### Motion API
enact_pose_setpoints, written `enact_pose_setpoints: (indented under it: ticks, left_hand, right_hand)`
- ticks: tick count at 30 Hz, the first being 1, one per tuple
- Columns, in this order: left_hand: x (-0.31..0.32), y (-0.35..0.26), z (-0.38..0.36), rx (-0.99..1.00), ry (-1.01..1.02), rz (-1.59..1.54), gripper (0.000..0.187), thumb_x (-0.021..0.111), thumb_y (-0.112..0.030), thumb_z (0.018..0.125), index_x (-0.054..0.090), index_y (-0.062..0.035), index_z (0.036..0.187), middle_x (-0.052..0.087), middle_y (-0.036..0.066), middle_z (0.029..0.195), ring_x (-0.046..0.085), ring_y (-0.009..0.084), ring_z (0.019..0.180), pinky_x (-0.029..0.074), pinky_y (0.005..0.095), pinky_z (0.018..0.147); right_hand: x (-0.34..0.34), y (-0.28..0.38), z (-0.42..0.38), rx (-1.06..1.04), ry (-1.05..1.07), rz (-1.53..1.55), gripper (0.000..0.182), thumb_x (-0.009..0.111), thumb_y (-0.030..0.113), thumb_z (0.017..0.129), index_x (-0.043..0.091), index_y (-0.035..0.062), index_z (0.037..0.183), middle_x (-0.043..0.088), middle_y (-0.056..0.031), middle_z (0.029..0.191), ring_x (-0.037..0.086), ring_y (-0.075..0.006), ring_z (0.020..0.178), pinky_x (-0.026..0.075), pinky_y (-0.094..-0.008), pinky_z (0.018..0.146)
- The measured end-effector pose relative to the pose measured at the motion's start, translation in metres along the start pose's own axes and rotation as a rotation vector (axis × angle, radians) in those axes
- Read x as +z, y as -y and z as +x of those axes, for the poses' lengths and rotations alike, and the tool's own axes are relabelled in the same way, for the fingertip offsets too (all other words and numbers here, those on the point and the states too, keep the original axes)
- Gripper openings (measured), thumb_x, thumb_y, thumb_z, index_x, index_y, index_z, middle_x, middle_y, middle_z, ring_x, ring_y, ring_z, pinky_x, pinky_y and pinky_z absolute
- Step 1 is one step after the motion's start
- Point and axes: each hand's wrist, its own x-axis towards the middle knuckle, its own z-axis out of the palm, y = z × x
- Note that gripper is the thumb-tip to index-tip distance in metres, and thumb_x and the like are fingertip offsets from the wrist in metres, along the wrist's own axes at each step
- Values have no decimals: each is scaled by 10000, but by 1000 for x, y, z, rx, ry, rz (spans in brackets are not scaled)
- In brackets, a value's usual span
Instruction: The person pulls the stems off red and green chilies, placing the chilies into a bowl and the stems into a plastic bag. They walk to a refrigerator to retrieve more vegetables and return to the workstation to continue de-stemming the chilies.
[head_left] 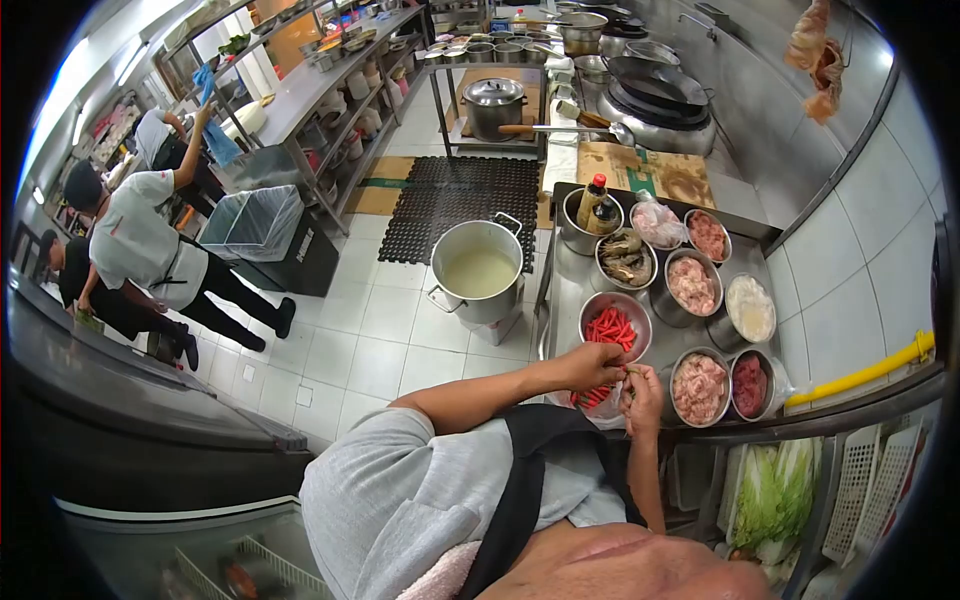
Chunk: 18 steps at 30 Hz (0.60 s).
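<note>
My left hand [597, 366] and my right hand [641, 402] meet fingertip to fingertip, both closed in a pinch. A small greenish bit shows between them, which looks like the stem end of a chili pepper [631, 370]; the rest is hidden by my fingers. Just beyond my left hand, a steel bowl [645, 318] holds red chilies [610, 328]. Under my hands lie more red chilies [592, 396] in a clear plastic bag, partly covered by my left hand. To the right of my right hand is a steel pot of pale raw meat [700, 388].
More metal containers hold raw meat [693, 285], dark red meat [749, 386] and dark food pieces [627, 262]. Bottles [600, 208] stand in one pot. A large stockpot [478, 262] of cloudy liquid stands left of the counter. Co-workers [150, 240] are at far left, near a lined bin [262, 235].
</note>
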Motion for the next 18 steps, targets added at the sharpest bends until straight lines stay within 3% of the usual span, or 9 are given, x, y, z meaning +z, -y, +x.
enact_pose_setpoints:
  ticks: [6,9,11,12,13,14,15,16,18]
  left_hand:
    - [3,-4,-1,42,-71,19,191,644,-143,821,577,-19,950,636,150,802,627,235,743,478,353,669]
    - [2,-8,-1,67,8,51,183,635,-142,821,576,-21,946,627,159,816,625,279,758,478,365,676]
    - [6,4,4,219,-12,98,160,591,-130,840,585,-26,961,610,162,845,599,341,781,477,381,697]
    - [-1,-8,3,228,44,79,151,581,-117,844,586,-27,965,603,150,827,613,306,780,478,382,698]
    - [0,-14,2,58,112,-14,131,576,-110,852,582,-26,953,597,132,805,615,255,765,480,362,684]
    - [-13,-51,-1,-320,276,-184,122,574,-103,862,582,-27,957,584,106,771,599,189,737,479,326,666]
    - [-7,-33,1,93,172,-11,129,591,-116,867,588,-33,965,594,75,774,578,134,736,477,285,664]
    - [-12,-47,0,32,247,-93,140,610,-123,865,598,-42,979,605,37,830,561,90,771,478,268,688]
    - [-13,-33,9,237,152,-119,147,606,-98,868,613,-47,1006,611,-2,876,558,83,801,477,255,726]
  right_hand:
    - [-3,-5,-4,-92,-14,-83,141,528,188,920,512,47,920,457,8,639,345,-32,401,256,-180,333]
    - [-6,-2,-5,-167,-52,-233,129,544,187,907,530,63,877,435,35,601,334,-30,406,246,-185,351]
    - [-3,6,-10,-129,-115,-254,130,546,189,899,554,76,834,433,50,588,343,-21,438,241,-194,377]
    - [-1,14,-13,-106,-77,-192,139,530,201,902,553,76,847,432,45,586,335,-24,432,238,-198,377]
    - [-2,20,-17,-70,5,-31,128,510,187,907,540,82,840,417,45,576,335,-27,427,238,-194,376]
    - [-5,21,-19,-12,47,164,105,496,164,909,518,80,849,392,51,583,324,-25,426,238,-187,375]
    - [-12,19,-21,77,113,352,88,482,150,910,501,79,862,377,54,605,308,-26,423,236,-184,377]
    - [-14,21,-26,143,144,459,60,474,131,906,497,79,885,384,51,627,300,-27,429,235,-181,383]
    - [-21,21,-31,141,234,660,87,503,162,877,506,75,888,407,34,629,313,-43,441,236,-187,385]
